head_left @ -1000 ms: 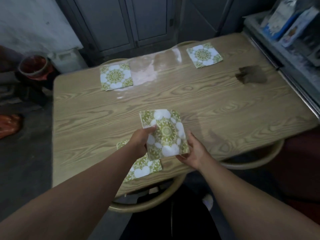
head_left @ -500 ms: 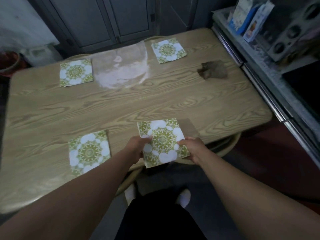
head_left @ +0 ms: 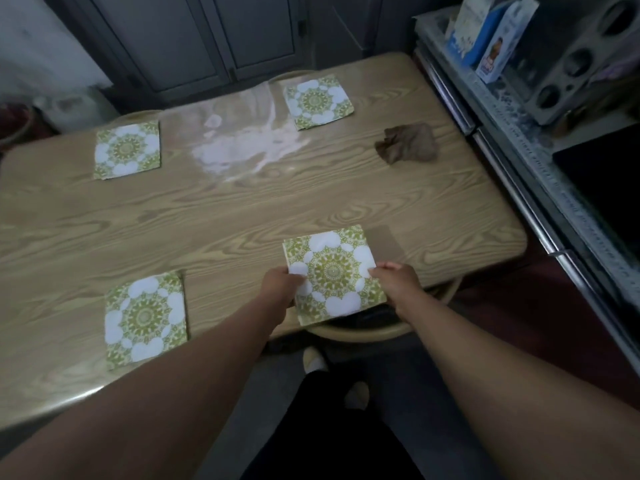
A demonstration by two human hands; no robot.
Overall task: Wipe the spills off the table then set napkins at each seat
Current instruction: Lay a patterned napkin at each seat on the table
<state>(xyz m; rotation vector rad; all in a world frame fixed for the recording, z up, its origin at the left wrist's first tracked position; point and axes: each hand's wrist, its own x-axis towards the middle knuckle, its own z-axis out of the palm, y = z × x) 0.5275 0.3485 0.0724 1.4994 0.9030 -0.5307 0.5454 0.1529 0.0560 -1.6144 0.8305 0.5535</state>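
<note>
A green-and-white patterned napkin (head_left: 333, 271) lies at the near right edge of the wooden table (head_left: 242, 216). My left hand (head_left: 280, 285) pinches its left edge and my right hand (head_left: 394, 284) pinches its right edge. Three more such napkins lie flat: the near-left napkin (head_left: 145, 318), the far-left napkin (head_left: 128, 150) and the far-right napkin (head_left: 318, 101). A crumpled brown cloth (head_left: 408, 143) sits on the table's right side. A pale shiny patch (head_left: 242, 147) shows at the far middle of the tabletop.
Round chair backs (head_left: 363, 332) tuck under the near edge and show at the far edge. A counter (head_left: 519, 140) with boxes (head_left: 491, 39) runs along the table's right side. Grey cabinet doors (head_left: 207, 36) stand behind the table. My legs and feet are below.
I have moved right along the table, carrying the napkin from the near-left seat to the near-right one. It has come down toward the tabletop, still held by both hands.
</note>
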